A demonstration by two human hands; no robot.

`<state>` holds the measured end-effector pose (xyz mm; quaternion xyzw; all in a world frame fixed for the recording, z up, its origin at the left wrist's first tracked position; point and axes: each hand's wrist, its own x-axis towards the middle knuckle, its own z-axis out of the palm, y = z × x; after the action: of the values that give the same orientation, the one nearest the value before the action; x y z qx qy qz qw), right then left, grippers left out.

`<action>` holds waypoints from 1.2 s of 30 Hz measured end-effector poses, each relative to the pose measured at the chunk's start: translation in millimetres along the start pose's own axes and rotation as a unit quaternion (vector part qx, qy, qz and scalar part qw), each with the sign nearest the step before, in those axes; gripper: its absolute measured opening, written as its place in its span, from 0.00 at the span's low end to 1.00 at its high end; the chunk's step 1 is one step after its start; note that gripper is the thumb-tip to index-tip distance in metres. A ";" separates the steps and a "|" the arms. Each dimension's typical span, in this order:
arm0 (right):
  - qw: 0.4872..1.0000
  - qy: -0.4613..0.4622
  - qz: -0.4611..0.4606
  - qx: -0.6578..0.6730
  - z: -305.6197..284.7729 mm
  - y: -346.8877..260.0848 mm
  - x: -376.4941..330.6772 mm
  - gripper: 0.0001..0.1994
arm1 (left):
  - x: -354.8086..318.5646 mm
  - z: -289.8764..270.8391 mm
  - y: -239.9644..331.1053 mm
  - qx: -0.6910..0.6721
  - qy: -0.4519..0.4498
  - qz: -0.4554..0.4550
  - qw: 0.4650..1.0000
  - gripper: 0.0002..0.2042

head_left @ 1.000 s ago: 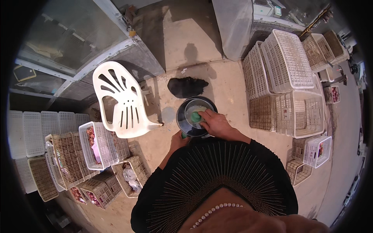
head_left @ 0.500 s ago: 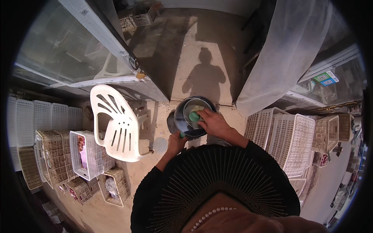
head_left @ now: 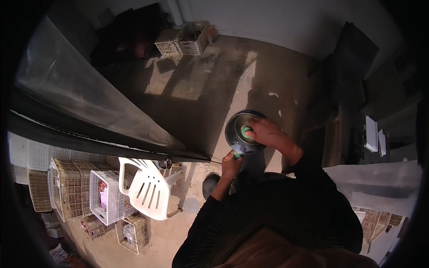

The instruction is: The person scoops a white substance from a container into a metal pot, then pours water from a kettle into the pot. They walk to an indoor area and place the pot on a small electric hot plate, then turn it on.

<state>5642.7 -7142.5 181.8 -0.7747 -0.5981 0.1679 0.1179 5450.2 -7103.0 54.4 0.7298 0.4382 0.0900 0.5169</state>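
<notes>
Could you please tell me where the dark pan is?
In the head view, the pan is just right of centre, the left hand on its handle, the right hand over it.

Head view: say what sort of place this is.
Probably the entrance of a storeroom or workshop: stacked plastic crates stand near a white plastic chair, translucent sheeting spreads across the left, and another open crate sits farther in.
</notes>
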 end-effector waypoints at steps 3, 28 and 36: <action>1.000 0.006 -0.013 -0.024 -18.5 26.6 61.3 0.17 | 63.0 -7.3 23.0 0.015 0.057 0.043 0.997 0.15; 0.990 0.042 -0.118 0.063 -93.3 93.4 682.2 0.12 | 594.5 -259.5 119.3 0.037 0.127 -0.055 0.990 0.14; 0.977 0.026 -0.201 0.058 -107.4 70.0 863.8 0.12 | 723.0 -348.4 132.8 -0.003 0.165 -0.079 0.983 0.14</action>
<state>5945.0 -6323.8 150.4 -0.6343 -0.7278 0.1550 0.2097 5752.8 -6348.7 89.0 0.6664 0.5735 0.1693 0.4455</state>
